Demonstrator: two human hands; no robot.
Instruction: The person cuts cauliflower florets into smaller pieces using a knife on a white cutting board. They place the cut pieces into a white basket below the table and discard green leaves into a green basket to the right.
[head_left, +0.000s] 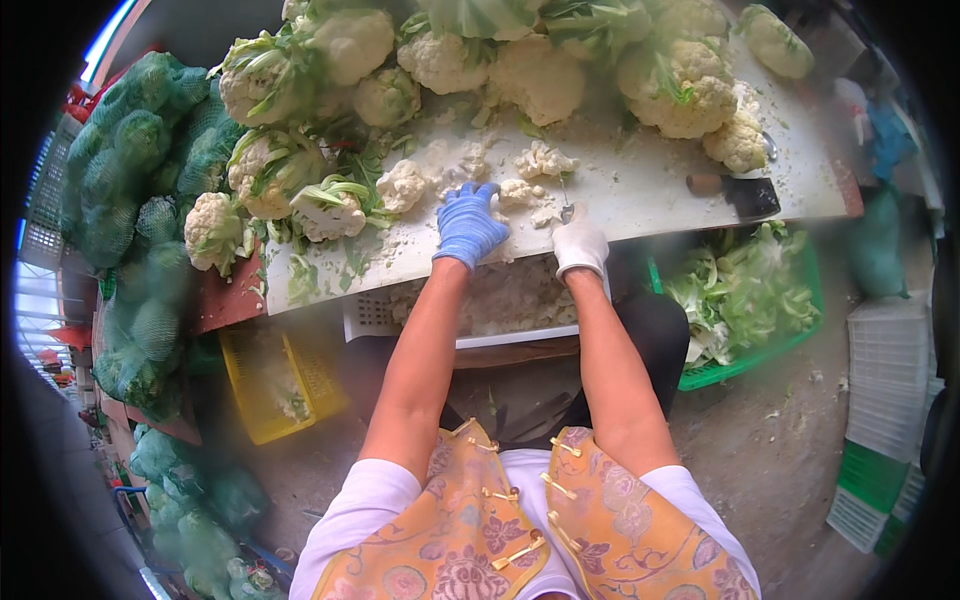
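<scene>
My left hand (470, 225), in a blue knitted glove, rests over cut cauliflower florets at the near part of the white board (645, 187). It touches pieces there; whether its fingers close on one is hidden. In a white glove, my right hand (580, 241) grips a small knife (565, 202) with a thin blade pointing away from me. Loose florets (546, 160) lie just beyond the knife, and a larger cut piece (401, 185) sits left of my blue glove. Below the board's near edge, a white crate (465, 341) holds many cut florets.
Whole cauliflowers (536, 79) are heaped along the far side. A cleaver (750, 196) lies at the right. Leaf trimmings fill a green crate (814, 300); a yellow crate (259, 405) stands lower left. Green mesh sacks (120, 180) crowd the left, and stacked crates (889, 375) stand at far right.
</scene>
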